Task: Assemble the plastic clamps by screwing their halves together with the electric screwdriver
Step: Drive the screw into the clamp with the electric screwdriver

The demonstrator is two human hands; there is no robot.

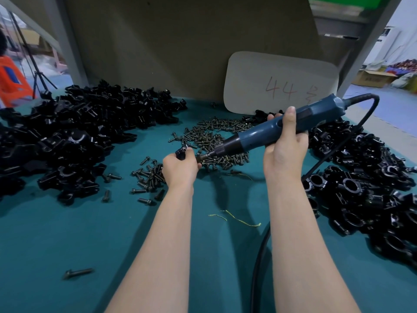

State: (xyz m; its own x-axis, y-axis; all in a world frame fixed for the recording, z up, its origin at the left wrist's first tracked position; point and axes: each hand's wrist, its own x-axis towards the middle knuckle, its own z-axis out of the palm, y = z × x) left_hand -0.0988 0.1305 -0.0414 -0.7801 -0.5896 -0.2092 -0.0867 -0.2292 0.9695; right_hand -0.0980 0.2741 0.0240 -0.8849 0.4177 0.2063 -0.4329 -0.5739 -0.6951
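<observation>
My left hand (179, 167) grips a small black plastic clamp (181, 152) over the teal table, most of the clamp hidden by my fingers. My right hand (285, 145) holds the blue electric screwdriver (268, 131) by its body, tilted down to the left. Its bit tip (200, 158) meets the clamp at my left hand. Dark screws (212, 134) lie scattered in a heap just beyond both hands.
A large pile of loose black clamp halves (74, 132) fills the left side. A pile of assembled clamps (370, 193) lies on the right. The screwdriver's black cable (259, 256) runs toward me between my arms. A card marked 44 (279, 84) leans on the back wall.
</observation>
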